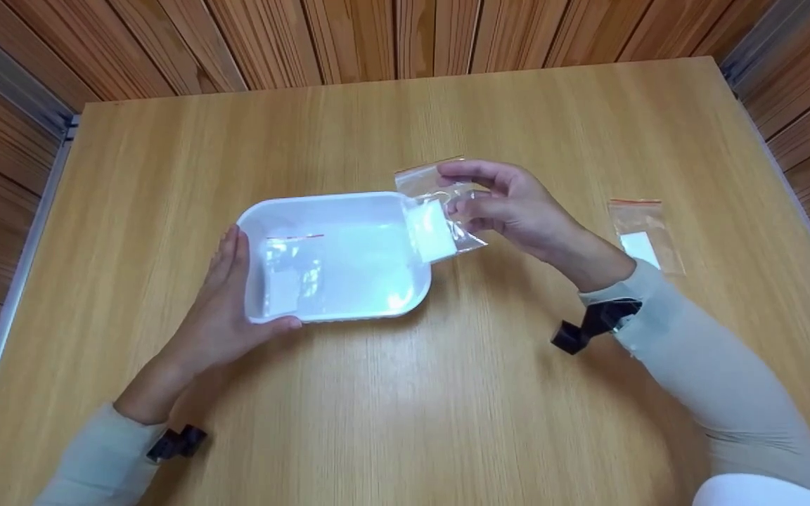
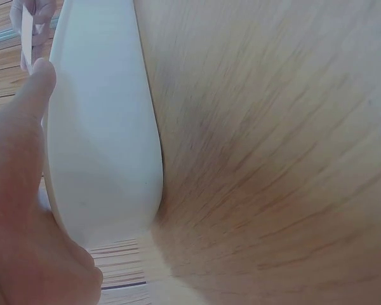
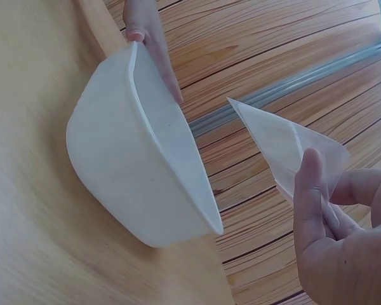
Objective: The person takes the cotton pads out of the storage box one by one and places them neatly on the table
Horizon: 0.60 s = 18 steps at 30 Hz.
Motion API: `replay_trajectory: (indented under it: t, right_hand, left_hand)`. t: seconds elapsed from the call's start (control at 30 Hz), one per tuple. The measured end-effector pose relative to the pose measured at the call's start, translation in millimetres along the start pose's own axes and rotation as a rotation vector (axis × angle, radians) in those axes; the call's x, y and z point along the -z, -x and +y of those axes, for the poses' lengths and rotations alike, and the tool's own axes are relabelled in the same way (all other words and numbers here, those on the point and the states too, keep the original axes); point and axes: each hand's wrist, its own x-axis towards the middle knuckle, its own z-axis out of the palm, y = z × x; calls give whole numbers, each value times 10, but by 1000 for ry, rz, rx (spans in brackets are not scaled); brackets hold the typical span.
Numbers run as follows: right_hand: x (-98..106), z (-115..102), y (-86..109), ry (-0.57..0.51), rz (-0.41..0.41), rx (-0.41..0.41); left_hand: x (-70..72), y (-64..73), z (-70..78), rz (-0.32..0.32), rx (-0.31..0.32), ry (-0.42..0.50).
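A white plastic tray (image 1: 363, 270) stands on the wooden table. My left hand (image 1: 219, 320) grips its left end, fingers along the outer side and thumb at the front rim. Inside the tray, toward the left, lies a clear zip bag (image 1: 284, 288) with a white piece in it and a red line along its top. My right hand (image 1: 510, 211) pinches another clear zip bag (image 1: 433, 232), also with a white piece inside, over the tray's right rim. In the right wrist view this bag (image 3: 273, 140) hangs tilted above rim height, held between thumb and fingers.
A third zip bag (image 1: 637, 246) with a white piece lies on the table (image 1: 405, 393) at the right. Wooden plank walls (image 1: 356, 42) and metal rails (image 1: 15, 260) border the table. A white rounded object (image 1: 756, 492) shows at the lower right edge.
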Motion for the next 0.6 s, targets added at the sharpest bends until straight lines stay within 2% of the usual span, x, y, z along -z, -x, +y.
replay_trajectory:
  t: [0.47, 0.6]
  right_hand:
    - [281, 16, 219, 15, 30, -6]
    - [360, 22, 283, 4, 47, -11]
  left_hand:
    - [6, 4, 1, 2, -14, -44]
    - [0, 5, 0, 14, -36, -62]
